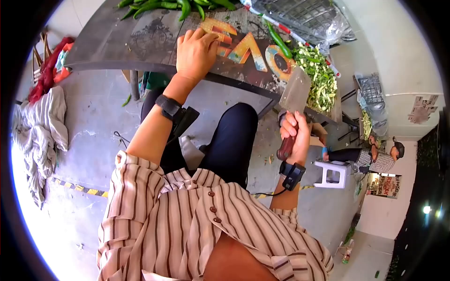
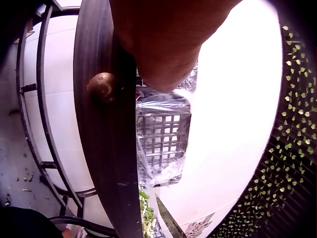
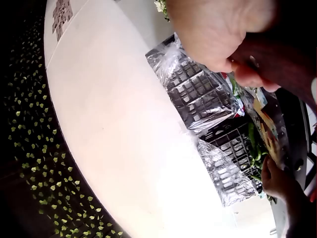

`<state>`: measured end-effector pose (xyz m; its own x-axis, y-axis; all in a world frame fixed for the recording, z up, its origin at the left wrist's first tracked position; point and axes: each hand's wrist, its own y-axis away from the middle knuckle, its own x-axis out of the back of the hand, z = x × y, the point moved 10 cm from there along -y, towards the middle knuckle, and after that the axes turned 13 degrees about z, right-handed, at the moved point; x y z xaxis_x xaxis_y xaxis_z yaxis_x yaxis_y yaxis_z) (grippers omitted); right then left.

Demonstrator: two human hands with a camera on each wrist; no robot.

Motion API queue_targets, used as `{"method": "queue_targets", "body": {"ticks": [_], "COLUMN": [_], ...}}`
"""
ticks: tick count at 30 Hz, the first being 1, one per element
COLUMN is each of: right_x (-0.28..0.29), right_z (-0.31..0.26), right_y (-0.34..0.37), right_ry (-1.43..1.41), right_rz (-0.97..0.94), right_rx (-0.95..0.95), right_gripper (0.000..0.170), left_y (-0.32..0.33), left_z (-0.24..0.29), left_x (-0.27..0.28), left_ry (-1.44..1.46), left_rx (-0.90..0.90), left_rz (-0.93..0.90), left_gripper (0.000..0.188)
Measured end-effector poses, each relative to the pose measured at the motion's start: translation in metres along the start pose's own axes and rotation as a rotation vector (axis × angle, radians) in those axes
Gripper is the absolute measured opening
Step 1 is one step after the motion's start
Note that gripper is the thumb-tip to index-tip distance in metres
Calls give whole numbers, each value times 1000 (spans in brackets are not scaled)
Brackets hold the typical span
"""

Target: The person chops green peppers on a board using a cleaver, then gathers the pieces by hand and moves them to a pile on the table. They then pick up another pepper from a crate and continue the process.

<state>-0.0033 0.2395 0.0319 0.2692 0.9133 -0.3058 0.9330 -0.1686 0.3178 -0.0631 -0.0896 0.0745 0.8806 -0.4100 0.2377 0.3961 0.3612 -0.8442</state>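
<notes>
Right hand (image 1: 296,133): fingers wrapped round the handle of a knife (image 1: 296,89), wide blade pointing forward from the grip. Can't tell if the blade touches the table (image 1: 108,47). Chopped greens (image 1: 322,82) lie just past the grip, to the blade's right; one whole pepper (image 1: 279,41) lies ahead of the blade tip. Left hand (image 1: 196,52): no object visible in it, fingers loosely bent over the tabletop, well left of the knife grip. Pile of green peppers (image 1: 154,5) is near, beyond its fingertips. Plastic-wrapped crate (image 1: 304,18) sits forward of the knife grip.
</notes>
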Motion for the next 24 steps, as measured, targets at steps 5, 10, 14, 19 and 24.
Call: {"method": "queue_targets", "body": {"ticks": [5,10,14,19,24], "right_x": [23,33,36,42,47], "right_z": [4,9,9,8,5], "right_y": [15,20,21,17,4], "right_ry": [-55,-137,-184,-236,-286], "right_rz": [27,23,2,-24,-28], "right_rx": [33,59,52,51,22], "right_gripper": [19,18,19,20,18], "left_y": [1,1,1,0,-2], "left_z": [2,3,-4,-6,-1], "left_x": [-9,-2,-5,-8,-1], "left_ry": [-5,-4,-33,-92,-95], "left_rx": [-11,3,21,10,-15], "left_rz": [-54,-29,-26,-75,-53], "left_gripper": [6,11,13,14,14]}}
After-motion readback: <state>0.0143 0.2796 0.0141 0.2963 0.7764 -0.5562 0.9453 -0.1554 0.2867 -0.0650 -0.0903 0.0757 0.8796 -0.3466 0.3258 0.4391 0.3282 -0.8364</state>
